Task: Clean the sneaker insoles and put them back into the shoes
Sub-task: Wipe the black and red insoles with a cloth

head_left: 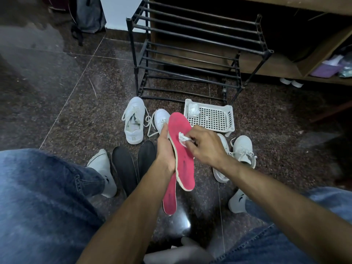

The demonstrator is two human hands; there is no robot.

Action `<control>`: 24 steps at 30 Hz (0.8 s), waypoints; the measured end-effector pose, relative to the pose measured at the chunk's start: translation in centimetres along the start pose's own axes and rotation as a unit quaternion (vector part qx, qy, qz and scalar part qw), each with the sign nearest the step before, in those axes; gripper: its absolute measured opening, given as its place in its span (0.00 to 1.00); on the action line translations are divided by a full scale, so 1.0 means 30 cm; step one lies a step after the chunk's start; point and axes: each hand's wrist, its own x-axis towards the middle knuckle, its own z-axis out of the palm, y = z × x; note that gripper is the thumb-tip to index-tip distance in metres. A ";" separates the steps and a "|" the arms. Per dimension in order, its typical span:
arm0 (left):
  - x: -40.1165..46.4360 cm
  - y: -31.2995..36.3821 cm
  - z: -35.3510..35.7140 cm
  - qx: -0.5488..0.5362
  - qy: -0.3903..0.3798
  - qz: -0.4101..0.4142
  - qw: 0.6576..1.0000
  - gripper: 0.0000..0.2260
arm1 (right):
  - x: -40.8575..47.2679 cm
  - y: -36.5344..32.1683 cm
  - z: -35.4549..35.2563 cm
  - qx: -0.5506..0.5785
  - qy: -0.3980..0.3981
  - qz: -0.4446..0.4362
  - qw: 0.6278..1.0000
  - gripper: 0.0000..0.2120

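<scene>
My left hand [165,151] has its fingers wrapped round the edge of a pink insole [181,149], holding it up over the floor, and my right hand [204,147] is pinching a scrunched white wipe [183,137] against the insole's top face, up in the forefoot half.

For doing this bit properly, I reckon the trick is to keep the left grip firm along the side so the foam doesn't flop, and drag the wipe in long strokes down toward the heel, where the dark grubby marks look worst. Then turn the wipe to a fresh patch once it greys up.

The insole's long axis runs away from me and a touch left: toe end up and far, heel end down and near me. A second pink insole [170,197] sits right behind it, poking out below, pointing much the same way. I can't tell whether my left hand holds that one too.

Further out, two dark insoles [124,168] lie on the floor just left of my wrist. One white sneaker [134,122] is beyond them by the black rack [190,54], another pair [242,151] is right of my hand, and a white basket [209,117] sits behind.
</scene>
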 end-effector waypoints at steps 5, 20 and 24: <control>-0.057 -0.060 -0.045 0.057 -0.057 -0.089 0.993 0.30 | 0.026 0.012 0.032 -0.054 -0.005 0.071 0.996 0.09; -0.029 -0.040 -0.035 -0.008 0.026 -0.032 0.999 0.23 | -0.005 0.026 0.016 -0.031 -0.054 0.027 0.998 0.07; -0.039 -0.010 -0.023 -0.024 0.044 0.018 0.999 0.24 | -0.035 -0.025 0.050 0.092 -0.066 0.021 0.993 0.03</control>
